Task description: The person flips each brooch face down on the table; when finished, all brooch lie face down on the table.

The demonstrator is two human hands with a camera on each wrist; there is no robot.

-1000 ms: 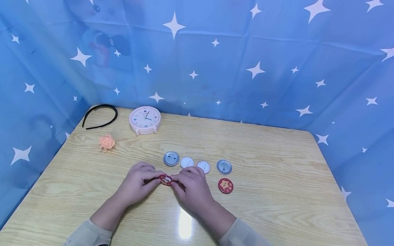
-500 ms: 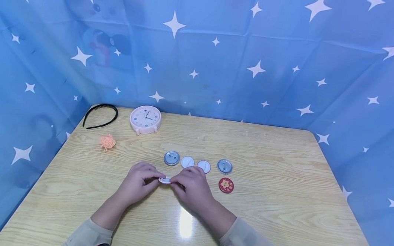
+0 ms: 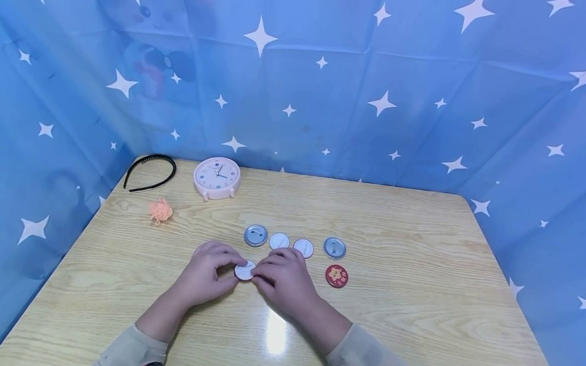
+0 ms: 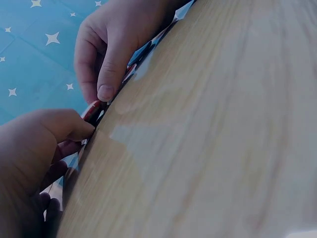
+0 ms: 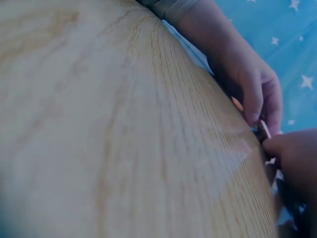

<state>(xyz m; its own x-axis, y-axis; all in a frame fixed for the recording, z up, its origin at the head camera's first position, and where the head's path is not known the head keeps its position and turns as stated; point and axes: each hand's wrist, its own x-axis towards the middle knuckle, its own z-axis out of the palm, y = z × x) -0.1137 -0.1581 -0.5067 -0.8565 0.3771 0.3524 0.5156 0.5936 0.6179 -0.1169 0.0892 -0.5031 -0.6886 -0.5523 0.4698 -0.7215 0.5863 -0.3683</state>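
pinching a white disc [image 3: 244, 271] by opposite edges, both hands [image 3: 286, 275] lie well inside the far edge of the table [image 3: 416, 300].

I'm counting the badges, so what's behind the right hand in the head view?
Just beyond the right hand lie one white badge and a second white badge, their near edges partly covered by it. Anything fully beneath the hand can't be seen.

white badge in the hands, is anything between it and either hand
Nothing visible: the left hand and right hand both pinch the white badge at its edges. The red star badge lies apart, to the right of the right hand.
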